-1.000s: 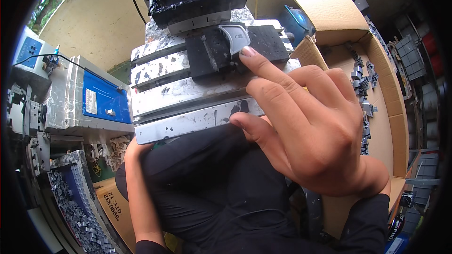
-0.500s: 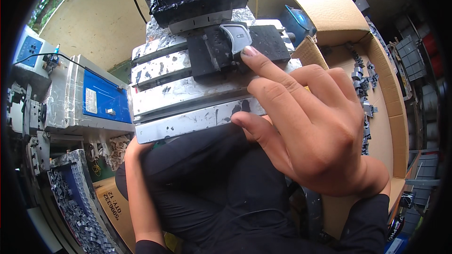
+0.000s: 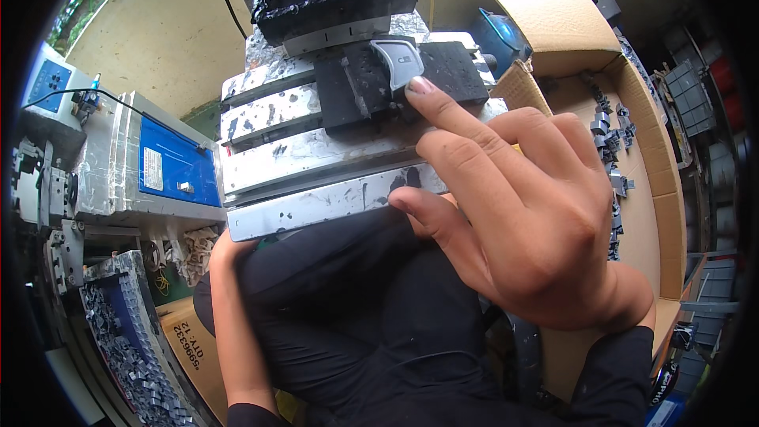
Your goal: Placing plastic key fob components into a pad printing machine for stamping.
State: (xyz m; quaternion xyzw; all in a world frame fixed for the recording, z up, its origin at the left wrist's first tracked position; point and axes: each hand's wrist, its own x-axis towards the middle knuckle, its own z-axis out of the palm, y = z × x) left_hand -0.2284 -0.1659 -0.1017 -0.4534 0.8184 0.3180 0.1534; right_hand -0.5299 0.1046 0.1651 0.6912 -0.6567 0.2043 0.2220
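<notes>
Right hand (image 3: 526, 217) stretches over the slotted metal bed (image 3: 316, 170), thumb and index finger spread apart; the index fingertip (image 3: 421, 87) rests at the lower end of a small grey curved part (image 3: 402, 67). That part sits on a black fixture block (image 3: 341, 99), just in front of a black-smeared tray (image 3: 340, 17). Only the left forearm (image 3: 242, 332) shows; the left hand is hidden by the bed's front edge, so its state cannot be told. To the right, an open cardboard box (image 3: 662, 190) holds dark clustered pieces (image 3: 608, 145); leftward, a blue-panelled grey cabinet (image 3: 162, 162) stands beside the bed.
</notes>
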